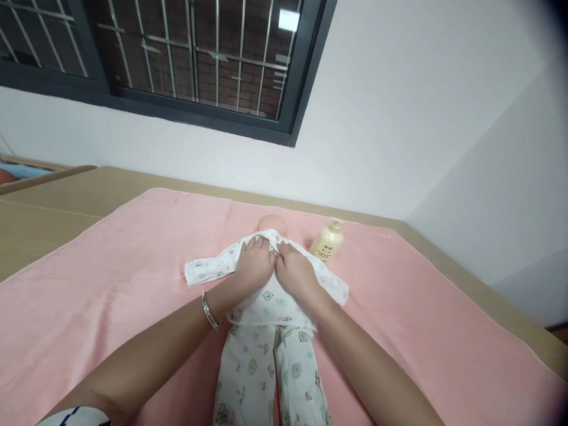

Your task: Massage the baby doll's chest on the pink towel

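A doll (272,223) with a bald, smooth head lies on its back, its face mostly hidden by its clothes. It wears a white printed top (269,302) and matching trousers (252,367); both sleeves spread outward. My left hand (256,260) and my right hand (295,269) meet at the top's neckline, thumbs close together over the chest. The fingers of both hands are bent onto the cloth and grip it just below the bunched collar. A silver bangle (209,310) circles my left wrist.
Beneath the doll a pink blanket (133,260) covers a wooden surface (53,222). A pale yellow pump bottle (327,241) stands just beyond the right sleeve. Behind are a white wall (364,118) and a dark-framed window (199,118) with metal bars.
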`<state>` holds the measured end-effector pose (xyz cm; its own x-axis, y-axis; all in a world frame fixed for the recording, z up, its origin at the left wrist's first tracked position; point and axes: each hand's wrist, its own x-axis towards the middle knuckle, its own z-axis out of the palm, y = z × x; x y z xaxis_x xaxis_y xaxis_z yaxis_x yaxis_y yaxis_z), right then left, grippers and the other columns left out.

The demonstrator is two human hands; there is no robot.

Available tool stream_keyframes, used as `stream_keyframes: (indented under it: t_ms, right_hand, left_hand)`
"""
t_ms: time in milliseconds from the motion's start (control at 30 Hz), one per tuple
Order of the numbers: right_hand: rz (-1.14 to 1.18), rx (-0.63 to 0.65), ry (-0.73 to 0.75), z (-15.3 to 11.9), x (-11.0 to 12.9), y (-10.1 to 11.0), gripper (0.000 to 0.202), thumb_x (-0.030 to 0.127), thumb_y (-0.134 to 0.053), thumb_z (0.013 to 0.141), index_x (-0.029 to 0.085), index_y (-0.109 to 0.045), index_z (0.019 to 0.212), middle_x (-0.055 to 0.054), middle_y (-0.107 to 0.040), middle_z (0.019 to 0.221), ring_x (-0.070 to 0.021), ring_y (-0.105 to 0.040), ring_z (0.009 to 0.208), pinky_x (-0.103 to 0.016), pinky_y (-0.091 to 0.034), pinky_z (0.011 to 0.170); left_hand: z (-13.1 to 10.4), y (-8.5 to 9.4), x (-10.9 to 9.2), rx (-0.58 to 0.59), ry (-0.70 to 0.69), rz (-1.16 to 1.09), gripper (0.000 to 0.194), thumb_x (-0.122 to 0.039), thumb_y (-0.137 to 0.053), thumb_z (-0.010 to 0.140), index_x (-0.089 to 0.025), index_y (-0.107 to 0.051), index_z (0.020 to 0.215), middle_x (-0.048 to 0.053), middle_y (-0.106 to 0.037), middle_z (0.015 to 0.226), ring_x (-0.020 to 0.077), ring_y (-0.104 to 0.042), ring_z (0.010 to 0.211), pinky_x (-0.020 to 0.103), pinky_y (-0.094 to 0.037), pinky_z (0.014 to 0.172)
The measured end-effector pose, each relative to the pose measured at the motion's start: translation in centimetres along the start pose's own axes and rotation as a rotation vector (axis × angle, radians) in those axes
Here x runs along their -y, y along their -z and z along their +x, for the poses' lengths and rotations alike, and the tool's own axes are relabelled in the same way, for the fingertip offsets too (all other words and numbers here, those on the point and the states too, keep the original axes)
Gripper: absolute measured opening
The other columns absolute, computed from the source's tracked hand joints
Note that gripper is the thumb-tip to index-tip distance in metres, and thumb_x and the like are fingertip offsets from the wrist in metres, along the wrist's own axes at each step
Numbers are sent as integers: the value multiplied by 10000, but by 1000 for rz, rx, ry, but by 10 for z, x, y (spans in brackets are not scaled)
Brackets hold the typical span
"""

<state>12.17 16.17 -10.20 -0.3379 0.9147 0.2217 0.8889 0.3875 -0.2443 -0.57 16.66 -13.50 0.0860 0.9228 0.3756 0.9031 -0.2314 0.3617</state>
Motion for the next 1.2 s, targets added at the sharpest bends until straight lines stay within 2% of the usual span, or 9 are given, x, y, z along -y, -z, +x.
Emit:
stream_keyframes:
  t_ms: [167, 333, 467, 700, 867, 967, 1133, 1200]
  right_hand:
    - [77, 39, -43, 19, -25, -7, 485, 308, -344, 1002, 127, -471, 1434, -141, -425, 1537, -278, -324, 1453, -487, -237, 1181]
    - [30, 56, -93, 8, -6, -8, 532, 290, -268, 1021, 77, -384, 1495, -181, -358, 1568, -340, -281, 1467, -559, -215, 1175]
    - [33, 88, -43, 0, 4, -3, 535, 286, -284, 1021, 82, -379, 1506, -186, -318, 1586, -330, -261, 1482, -523, -217, 1190]
    - [151, 2, -2, 17, -23, -10, 507, 323, -361, 1001, 151, -448, 1470, -117, -403, 1556, -260, -299, 1474, -472, -202, 1207]
    - [111, -14, -3, 10, -12, -9, 497, 289, -336, 1003, 136, -470, 1455, -130, -412, 1548, -274, -319, 1463, -479, -206, 1201]
    - [100, -1, 20, 7, -8, -1, 489, 265, -337, 995, 130, -505, 1433, -131, -455, 1520, -261, -363, 1440, -416, -254, 1187]
    - [207, 25, -61, 21, -33, 8, 444, 325, -347, 991, 167, -613, 1310, -117, -631, 1339, -269, -562, 1265, -402, -416, 1063]
    - [248, -9, -103, 24, -39, 9, 446, 332, -352, 983, 165, -616, 1301, -118, -630, 1340, -279, -551, 1282, -418, -418, 1064]
  left_hand:
    - [-12, -6, -14, -32, -29, 24, 456, -214, -358, 955, -49, -528, 1345, 214, -547, 1425, 338, -430, 1387, 529, -310, 1137]
    - [0, 0, 0, -20, -5, -102, 415, -231, -368, 948, -113, -577, 1286, 165, -583, 1400, 288, -473, 1358, 477, -324, 1148]
    - [8, 1, 11, -21, 11, -160, 367, -243, -366, 955, -146, -608, 1213, 140, -614, 1357, 269, -519, 1311, 462, -351, 1138]
    - [-2, -10, 6, -165, -38, -159, 383, -260, -366, 971, -163, -606, 1253, 110, -643, 1327, 257, -535, 1295, 441, -355, 1153]
    - [-1, -12, 10, -194, 49, -194, 416, -289, -346, 982, -141, -596, 1280, 111, -622, 1363, 250, -510, 1321, 435, -351, 1167]
    - [0, -12, 11, -193, 46, -232, 443, -293, -299, 998, -141, -584, 1301, 103, -615, 1374, 232, -514, 1318, 421, -355, 1168]
    - [-2, -12, 10, -201, 94, -257, 464, -319, -292, 1007, -131, -586, 1313, 107, -609, 1384, 254, -475, 1361, 446, -345, 1179]
    - [-3, -12, 9, -206, 104, -267, 462, -323, -297, 1007, -139, -588, 1314, 100, -604, 1391, 264, -452, 1380, 460, -338, 1185]
